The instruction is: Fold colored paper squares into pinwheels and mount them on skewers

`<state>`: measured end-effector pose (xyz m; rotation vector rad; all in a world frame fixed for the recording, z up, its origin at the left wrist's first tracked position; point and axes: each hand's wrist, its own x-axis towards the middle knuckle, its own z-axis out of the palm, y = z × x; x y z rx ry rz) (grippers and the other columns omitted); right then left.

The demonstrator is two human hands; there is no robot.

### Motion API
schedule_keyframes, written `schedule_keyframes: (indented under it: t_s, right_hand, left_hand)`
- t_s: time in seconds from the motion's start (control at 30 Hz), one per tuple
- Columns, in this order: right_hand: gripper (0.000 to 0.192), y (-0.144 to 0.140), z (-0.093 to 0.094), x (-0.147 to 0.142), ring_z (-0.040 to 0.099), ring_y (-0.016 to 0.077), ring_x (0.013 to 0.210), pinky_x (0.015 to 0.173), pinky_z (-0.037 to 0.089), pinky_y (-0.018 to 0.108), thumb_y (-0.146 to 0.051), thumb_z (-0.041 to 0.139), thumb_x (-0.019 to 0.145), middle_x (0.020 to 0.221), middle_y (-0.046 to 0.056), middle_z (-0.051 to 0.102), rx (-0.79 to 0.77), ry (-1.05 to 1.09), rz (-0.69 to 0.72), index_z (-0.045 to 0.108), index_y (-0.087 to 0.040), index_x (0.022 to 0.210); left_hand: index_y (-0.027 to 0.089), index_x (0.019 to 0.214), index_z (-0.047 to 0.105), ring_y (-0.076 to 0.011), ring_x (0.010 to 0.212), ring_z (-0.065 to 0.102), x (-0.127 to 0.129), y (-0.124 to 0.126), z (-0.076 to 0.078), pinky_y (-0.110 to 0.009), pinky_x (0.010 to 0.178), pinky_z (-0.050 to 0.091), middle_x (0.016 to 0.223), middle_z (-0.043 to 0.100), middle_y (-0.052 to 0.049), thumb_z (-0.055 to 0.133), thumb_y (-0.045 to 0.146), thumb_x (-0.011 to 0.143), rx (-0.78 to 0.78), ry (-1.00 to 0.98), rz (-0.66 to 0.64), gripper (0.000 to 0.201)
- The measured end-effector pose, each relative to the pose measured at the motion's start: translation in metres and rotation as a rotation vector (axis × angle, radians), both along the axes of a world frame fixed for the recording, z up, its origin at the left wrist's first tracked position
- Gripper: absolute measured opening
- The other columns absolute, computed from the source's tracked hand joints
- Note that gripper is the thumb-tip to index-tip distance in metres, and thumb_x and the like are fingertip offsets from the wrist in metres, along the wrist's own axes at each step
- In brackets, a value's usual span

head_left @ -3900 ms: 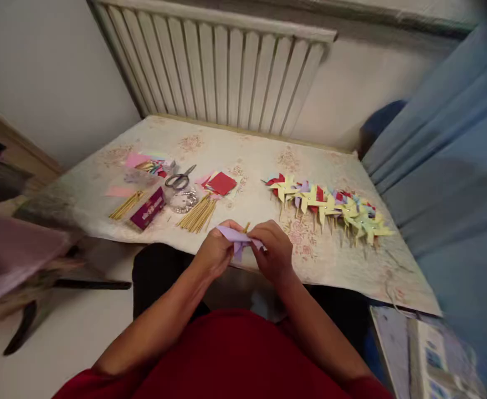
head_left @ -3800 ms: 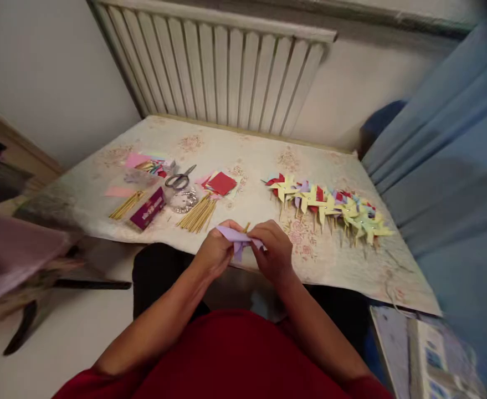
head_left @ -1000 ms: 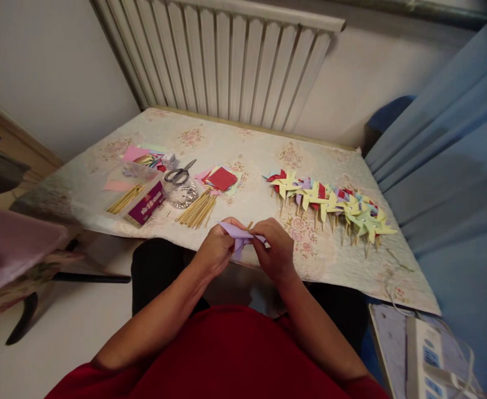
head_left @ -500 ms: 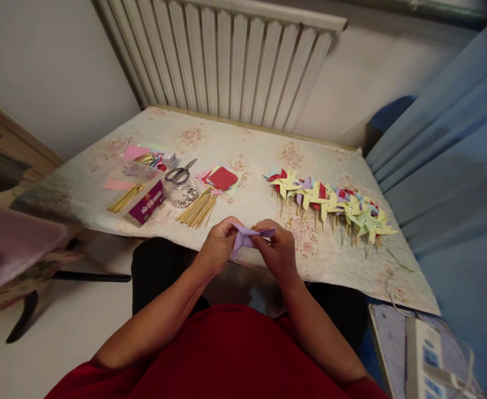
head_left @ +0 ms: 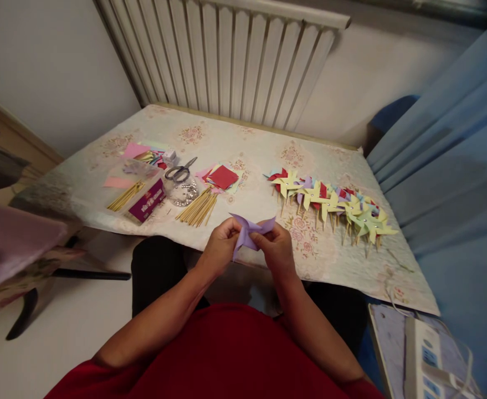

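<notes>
A purple paper pinwheel (head_left: 246, 237) is held between both hands over the table's front edge, its folded corners pointing outward. My left hand (head_left: 223, 243) pinches its left side. My right hand (head_left: 275, 245) grips the right side, the thumb pressed near the centre. Fingertips behind the paper are hidden. Beyond my hands lie a bundle of thin wooden sticks (head_left: 197, 208) and a stack of square coloured paper (head_left: 223, 177) with a red sheet on top. A round clear dish (head_left: 182, 194) holds small shiny pins or beads, with scissors (head_left: 179, 173) resting at its rim.
Several finished pinwheels (head_left: 330, 204) on sticks lie in a row at the right of the flowered tablecloth (head_left: 251, 149). A clear box (head_left: 137, 194) with sticks stands at the left. A power strip (head_left: 426, 354) sits at lower right; a radiator (head_left: 226, 61) is behind the table.
The purple paper has opened toward me, with an upper left point now standing out. My right thumb has shifted to press near its centre.
</notes>
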<state>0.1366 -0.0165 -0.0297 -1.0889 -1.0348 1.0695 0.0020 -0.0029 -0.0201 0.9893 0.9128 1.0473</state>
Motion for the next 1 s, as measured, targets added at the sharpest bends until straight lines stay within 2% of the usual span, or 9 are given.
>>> schedule_keyframes:
  t_s: [0.2,0.4,0.77,1.0]
  right_hand:
    - [0.020,0.000,-0.006,0.003,0.055,0.0110,0.058,0.051,0.043,0.022,-0.027,0.076,0.068,0.069,-0.003,0.063,-0.042,0.069,0.076,0.066,-0.020,0.083]
    - [0.020,0.000,-0.013,0.006,0.054,0.0109,0.059,0.052,0.042,0.022,-0.029,0.078,0.067,0.070,-0.003,0.063,-0.071,0.078,0.096,0.068,-0.021,0.082]
    - [0.020,0.002,-0.014,0.006,0.050,0.0104,0.056,0.051,0.039,0.022,-0.029,0.078,0.065,0.067,-0.003,0.060,-0.107,0.086,0.095,0.068,-0.020,0.080]
    - [0.022,0.004,-0.018,0.005,0.049,0.0096,0.056,0.051,0.038,0.022,-0.027,0.079,0.062,0.067,-0.004,0.061,-0.116,0.163,0.092,0.067,-0.020,0.079]
  left_hand:
    - [0.017,0.069,0.052,-0.0065,0.050,0.037,0.001,0.001,-0.005,-0.019,0.050,0.028,0.053,0.046,0.007,0.065,0.020,0.069,0.014,0.005,-0.004,0.014]
    - [0.016,0.076,0.058,-0.0072,0.053,0.045,0.002,0.000,-0.007,-0.019,0.051,0.031,0.063,0.058,0.004,0.064,0.020,0.070,0.017,-0.002,-0.013,0.010]
    - [0.017,0.075,0.055,-0.0080,0.054,0.044,0.003,-0.002,-0.012,-0.020,0.053,0.034,0.060,0.054,0.005,0.065,0.021,0.072,0.027,0.011,0.002,0.011]
    - [0.017,0.075,0.055,-0.0083,0.056,0.044,0.002,-0.001,-0.016,-0.021,0.055,0.035,0.061,0.052,0.005,0.063,0.019,0.073,0.056,0.041,0.004,0.009]
